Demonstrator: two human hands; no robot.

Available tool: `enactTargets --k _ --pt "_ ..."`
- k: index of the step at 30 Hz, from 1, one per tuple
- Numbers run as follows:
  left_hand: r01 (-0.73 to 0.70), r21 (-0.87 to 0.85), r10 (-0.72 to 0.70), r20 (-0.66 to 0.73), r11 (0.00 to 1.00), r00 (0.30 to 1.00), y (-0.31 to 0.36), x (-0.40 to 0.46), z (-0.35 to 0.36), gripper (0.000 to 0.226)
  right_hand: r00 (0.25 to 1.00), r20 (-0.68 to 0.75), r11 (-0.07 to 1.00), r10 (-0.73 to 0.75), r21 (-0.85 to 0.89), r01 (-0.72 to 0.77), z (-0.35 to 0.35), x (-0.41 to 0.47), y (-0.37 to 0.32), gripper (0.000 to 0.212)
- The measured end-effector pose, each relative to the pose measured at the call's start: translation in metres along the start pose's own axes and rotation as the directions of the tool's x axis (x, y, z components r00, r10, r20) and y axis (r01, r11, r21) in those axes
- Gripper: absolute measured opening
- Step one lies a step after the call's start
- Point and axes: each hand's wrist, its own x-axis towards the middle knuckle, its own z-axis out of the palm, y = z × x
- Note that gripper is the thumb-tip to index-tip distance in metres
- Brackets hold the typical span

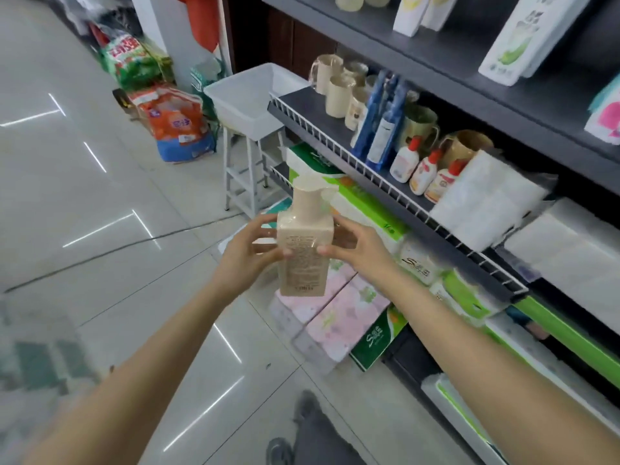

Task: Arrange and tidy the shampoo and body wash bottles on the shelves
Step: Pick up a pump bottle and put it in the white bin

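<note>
Beige plastic pump bottle (303, 243), shrink-wrapped and upright, is held in mid-air in front of the shelving, above the floor-level packs of tissue. Left hand (250, 250) grips its left side, thumb across the front label and fingers curled behind. Right hand (355, 246) grips the right side in the same manner, thumb on the front. Both forearms are extended from the lower edge of view.

Wire-fronted dark shelf (335, 142) to the right carries beige cups (330, 87) at its far end, then blue pouches (382, 125), then three small white bottles with red caps (424, 171), then a wrapped pack of white paper goods (483, 203). Upper shelf (453, 58) holds white refill pouches (523, 35).

Lower level holds green and pink tissue packs (342, 307), partly resting on the tiled floor (100, 203). A white plastic bin (248, 99) sits on a grey stool (245, 176) at the shelf end. Bagged goods (174, 125) are stacked against the far wall. Person's shoes (280, 451) show at the bottom edge.
</note>
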Motion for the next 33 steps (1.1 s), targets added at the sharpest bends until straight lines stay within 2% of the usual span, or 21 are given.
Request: enactTargets --k 3,9,19,24,28,33 --pt "0.015 0.002 -0.015 -0.034 1.0 0.999 -0.018 0.025 -0.027 0.054 0.999 0.026 1.0 0.022 0.017 -0.023 0.022 0.042 0.001 0.051" --pt "0.038 0.021 -0.036 -0.109 0.999 0.993 -0.038 0.092 -0.085 0.045 0.998 0.049 0.999 0.044 0.009 -0.045 0.059 0.145 -0.01 0.061" --pt "0.054 0.053 -0.046 -0.146 0.997 0.988 -0.041 0.214 -0.203 0.04 0.992 0.083 0.992 0.096 0.068 -0.102 0.116 0.305 -0.057 0.046" --pt "0.065 0.087 -0.056 -0.1 0.994 0.993 -0.04 0.286 -0.269 0.043 0.994 0.063 0.993 0.087 0.075 -0.092 0.143 0.388 -0.083 0.046" --pt "0.041 0.085 -0.039 -0.021 0.996 0.999 -0.039 0.352 -0.323 0.045 0.995 -0.025 0.99 0.101 0.1 -0.098 0.167 0.453 -0.105 0.052" --pt "0.025 0.14 -0.036 0.076 0.99 0.996 -0.036 0.43 -0.375 0.049 0.99 -0.112 0.99 0.088 0.12 -0.074 0.185 0.522 -0.129 0.043"
